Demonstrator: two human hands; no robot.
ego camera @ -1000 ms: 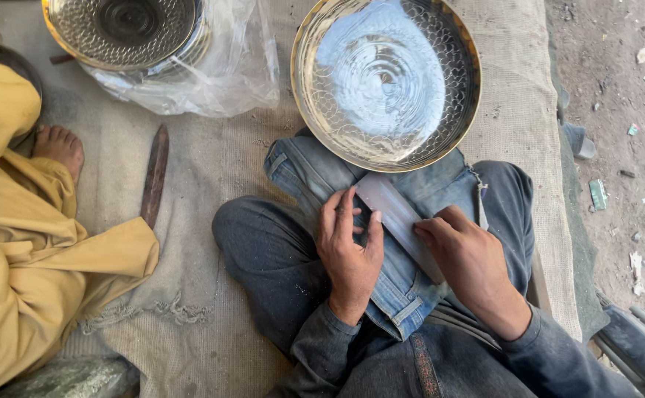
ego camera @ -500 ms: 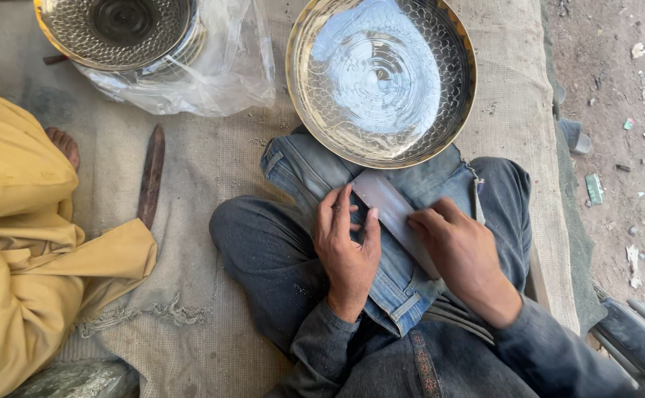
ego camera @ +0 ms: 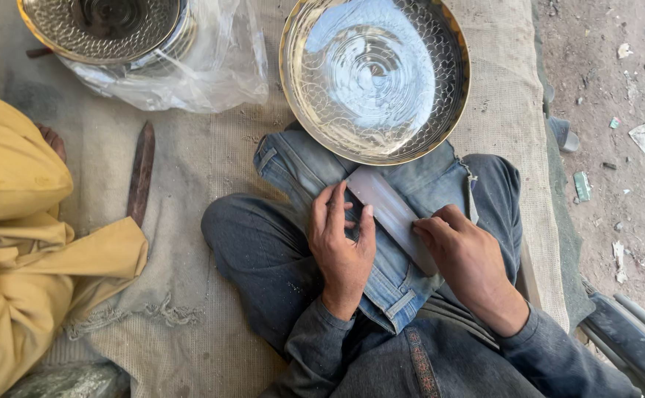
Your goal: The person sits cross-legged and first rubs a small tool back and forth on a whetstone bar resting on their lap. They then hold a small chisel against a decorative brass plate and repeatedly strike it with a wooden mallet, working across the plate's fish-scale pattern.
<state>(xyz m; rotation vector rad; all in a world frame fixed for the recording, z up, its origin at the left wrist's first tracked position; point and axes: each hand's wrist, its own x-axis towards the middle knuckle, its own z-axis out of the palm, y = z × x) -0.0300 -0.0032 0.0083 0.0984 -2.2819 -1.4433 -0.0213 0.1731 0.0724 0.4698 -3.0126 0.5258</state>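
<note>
A flat grey oblong stone (ego camera: 392,214) lies slanted on folded blue denim (ego camera: 304,166) over my crossed legs. My left hand (ego camera: 343,247) presses its fingers down on the denim against the stone's left edge. At the stone's lower right end rests my right hand (ego camera: 470,262), fingers curled on it. Just beyond the stone sits a large round shiny metal tray (ego camera: 374,77) with an embossed pattern and a gold rim, its near edge resting on the denim.
A second patterned metal vessel (ego camera: 105,26) sits in clear plastic at top left. A long dark tool (ego camera: 141,173) lies on the burlap mat (ego camera: 212,147). A person in yellow cloth (ego camera: 20,243) sits at left. Littered dirt ground (ego camera: 617,110) lies to the right.
Both hands stay on the stone and denim with only slight shifts. The person in yellow has moved a little, and their foot is now mostly hidden.
</note>
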